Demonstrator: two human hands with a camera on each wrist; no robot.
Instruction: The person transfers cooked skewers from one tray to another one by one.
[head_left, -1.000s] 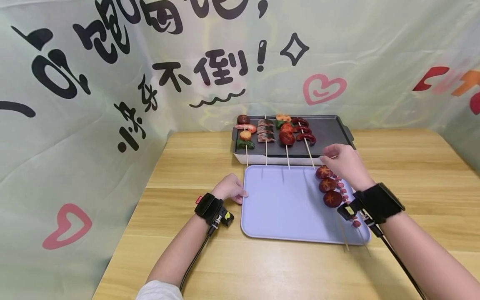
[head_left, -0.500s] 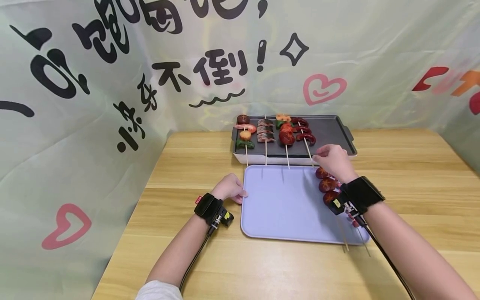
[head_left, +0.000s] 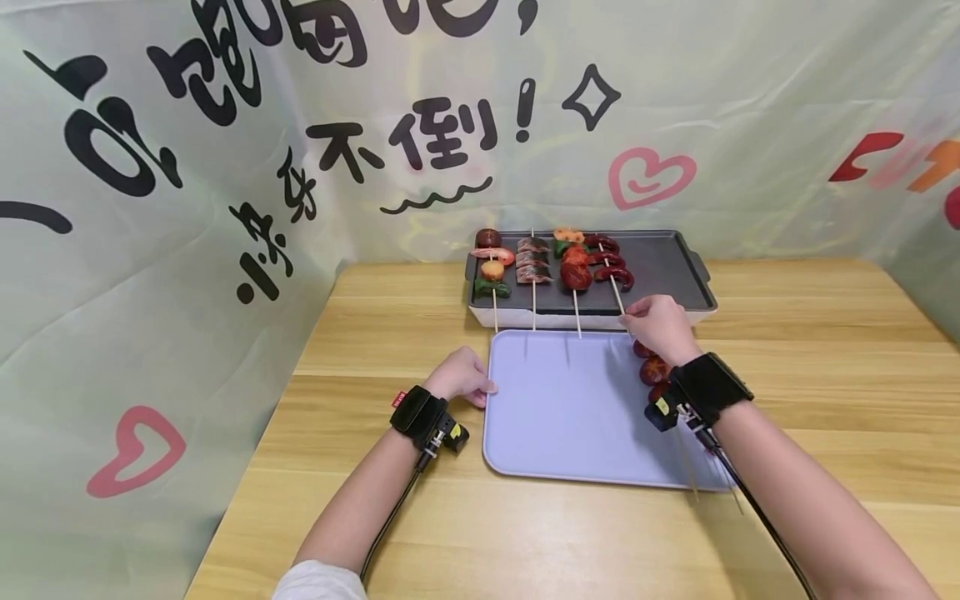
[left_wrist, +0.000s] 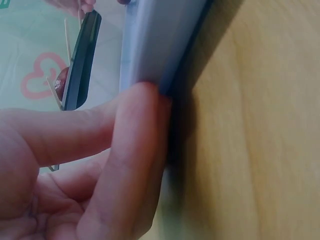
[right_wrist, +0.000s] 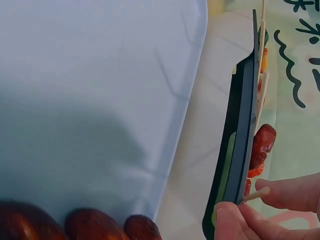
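Observation:
At the tray's left edge my left hand [head_left: 461,377] grips the rim of a lavender tray [head_left: 570,417]; the left wrist view has its fingers [left_wrist: 137,130] against that rim. Over the tray's far right corner, my right hand [head_left: 662,327] pinches the lower stick of a skewer of dark red sausage-like pieces [head_left: 613,273], which lies on a black griddle pan [head_left: 660,271]. The stick's end shows between the fingers [right_wrist: 290,192] and thumb in the right wrist view. A mushroom-cap skewer [head_left: 653,371] lies on the tray, partly hidden under my right wrist.
Left of the sausage skewer, several others lie on the griddle: a meat-and-vegetable skewer [head_left: 575,273], a fish-slice skewer [head_left: 533,262] and a mixed skewer [head_left: 492,271]. Their sticks overhang the front edge. A wooden table [head_left: 405,517] bears everything, and a printed cloth [head_left: 420,83] stands behind.
My right hand has moved left and slightly down onto the sausage skewer's stick, covering more of the mushroom-cap skewer. My left hand and the tray have stayed put.

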